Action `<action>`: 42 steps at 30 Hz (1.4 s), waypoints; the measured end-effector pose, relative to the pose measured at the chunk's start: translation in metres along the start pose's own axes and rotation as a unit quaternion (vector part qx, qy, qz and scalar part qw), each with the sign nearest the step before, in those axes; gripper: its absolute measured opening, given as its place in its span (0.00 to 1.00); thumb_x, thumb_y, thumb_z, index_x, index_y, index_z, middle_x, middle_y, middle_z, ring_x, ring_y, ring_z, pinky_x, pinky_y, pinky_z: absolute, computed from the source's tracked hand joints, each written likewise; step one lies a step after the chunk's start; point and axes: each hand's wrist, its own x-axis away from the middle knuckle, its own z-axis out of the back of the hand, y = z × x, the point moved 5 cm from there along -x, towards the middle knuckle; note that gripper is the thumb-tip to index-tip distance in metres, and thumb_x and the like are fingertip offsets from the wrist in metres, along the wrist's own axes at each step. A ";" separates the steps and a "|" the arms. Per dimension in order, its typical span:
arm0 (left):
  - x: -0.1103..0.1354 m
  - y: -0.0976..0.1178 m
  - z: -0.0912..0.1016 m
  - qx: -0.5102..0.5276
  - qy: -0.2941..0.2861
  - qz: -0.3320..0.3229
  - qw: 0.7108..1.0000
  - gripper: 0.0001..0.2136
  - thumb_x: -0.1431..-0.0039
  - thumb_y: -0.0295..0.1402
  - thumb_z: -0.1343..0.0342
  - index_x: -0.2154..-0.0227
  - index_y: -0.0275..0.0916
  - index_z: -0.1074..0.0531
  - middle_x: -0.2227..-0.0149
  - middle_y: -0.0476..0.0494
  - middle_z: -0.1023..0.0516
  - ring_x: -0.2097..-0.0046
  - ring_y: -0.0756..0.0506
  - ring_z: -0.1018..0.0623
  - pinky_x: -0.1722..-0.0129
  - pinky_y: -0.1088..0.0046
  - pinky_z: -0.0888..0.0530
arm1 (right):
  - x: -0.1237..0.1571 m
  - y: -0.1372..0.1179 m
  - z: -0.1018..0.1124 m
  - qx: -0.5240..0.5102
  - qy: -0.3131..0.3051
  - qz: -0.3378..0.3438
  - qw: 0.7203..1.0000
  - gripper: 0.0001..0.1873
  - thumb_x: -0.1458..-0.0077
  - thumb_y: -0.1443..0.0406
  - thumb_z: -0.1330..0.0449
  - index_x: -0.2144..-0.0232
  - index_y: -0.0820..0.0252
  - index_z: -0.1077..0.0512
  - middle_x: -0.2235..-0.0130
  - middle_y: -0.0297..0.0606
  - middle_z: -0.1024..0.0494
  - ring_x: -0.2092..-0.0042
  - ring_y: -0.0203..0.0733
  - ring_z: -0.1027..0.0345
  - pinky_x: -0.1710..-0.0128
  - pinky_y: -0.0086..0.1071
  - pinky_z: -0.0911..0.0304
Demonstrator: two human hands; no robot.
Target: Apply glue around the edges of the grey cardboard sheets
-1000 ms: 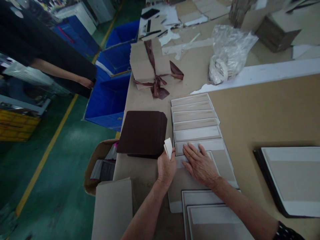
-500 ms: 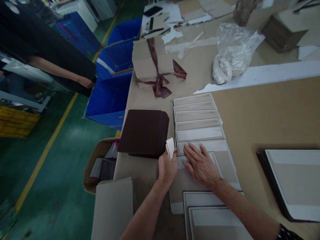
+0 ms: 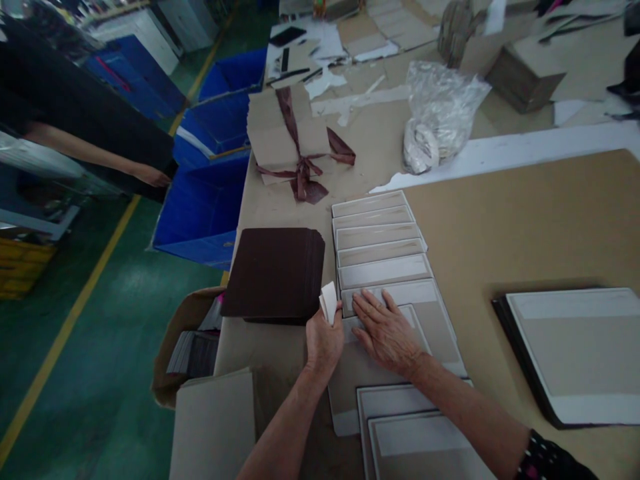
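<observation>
A row of grey boards with white tape strips [image 3: 383, 253] lies overlapped down the middle of the table. My right hand [image 3: 387, 331] rests flat, fingers spread, on the nearest boards of that row. My left hand [image 3: 324, 340] is closed at the row's left edge and pinches a curled white strip of paper [image 3: 329, 301] between thumb and fingers. A stack of dark brown square sheets [image 3: 275, 272] sits just left of my left hand.
A grey bundle tied with a maroon ribbon [image 3: 293, 143] and a crumpled clear plastic bag [image 3: 436, 110] lie farther back. A dark-edged board stack [image 3: 575, 353] sits at right. Blue bins [image 3: 205, 200] and an open carton [image 3: 193, 340] stand left of the table. Another person [image 3: 75, 113] stands at far left.
Both hands stay in place on the boards; the view has shifted a little to the right and downward. The white strip remains pinched in my left hand.
</observation>
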 end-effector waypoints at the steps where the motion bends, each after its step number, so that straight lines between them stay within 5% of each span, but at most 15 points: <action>1: 0.000 0.000 0.000 0.001 0.000 -0.003 1.000 0.09 0.40 0.32 0.43 0.60 0.39 0.21 0.58 0.39 0.17 0.54 0.41 0.18 0.51 0.68 0.26 | 0.000 0.000 0.000 0.000 -0.001 0.000 1.000 0.26 0.33 0.59 0.51 0.38 0.65 0.37 0.34 0.43 0.39 0.32 0.50 0.55 0.32 0.52 0.66; 17: -0.002 -0.002 -0.002 -0.001 0.004 -0.018 1.000 0.10 0.40 0.32 0.45 0.59 0.38 0.21 0.56 0.38 0.17 0.52 0.42 0.19 0.50 0.68 0.26 | -0.007 -0.007 -0.001 -0.014 -0.004 -0.010 1.000 0.29 0.35 0.54 0.49 0.36 0.60 0.39 0.36 0.42 0.36 0.31 0.52 0.57 0.33 0.59 0.79; 24: -0.004 -0.004 0.000 -0.001 -0.008 -0.015 1.000 0.10 0.39 0.32 0.45 0.60 0.40 0.21 0.58 0.40 0.17 0.53 0.42 0.19 0.52 0.68 0.26 | -0.010 -0.010 0.004 -0.052 0.016 0.005 0.999 0.28 0.34 0.56 0.49 0.36 0.61 0.39 0.37 0.42 0.34 0.31 0.50 0.57 0.33 0.57 0.74; 29: -0.008 -0.004 0.001 0.012 -0.014 -0.008 1.000 0.10 0.40 0.36 0.45 0.61 0.38 0.21 0.59 0.38 0.17 0.54 0.40 0.19 0.52 0.65 0.25 | -0.002 -0.002 0.008 -0.040 0.065 -0.056 0.996 0.24 0.33 0.57 0.50 0.40 0.63 0.34 0.38 0.42 0.32 0.31 0.49 0.58 0.32 0.55 0.73; 38: -0.009 -0.004 0.000 0.025 -0.024 0.011 0.999 0.11 0.43 0.36 0.44 0.62 0.40 0.21 0.58 0.39 0.17 0.52 0.38 0.20 0.50 0.64 0.26 | -0.002 -0.005 0.001 -0.046 0.027 -0.043 0.998 0.27 0.33 0.55 0.52 0.38 0.62 0.37 0.36 0.41 0.36 0.31 0.48 0.56 0.32 0.54 0.75; 42: -0.007 0.008 0.007 0.025 -0.018 0.003 1.000 0.10 0.44 0.38 0.44 0.64 0.41 0.21 0.60 0.38 0.17 0.52 0.37 0.19 0.53 0.63 0.25 | -0.005 -0.009 0.010 -0.028 0.020 -0.032 0.999 0.27 0.34 0.56 0.50 0.36 0.59 0.39 0.36 0.38 0.36 0.32 0.50 0.55 0.32 0.56 0.69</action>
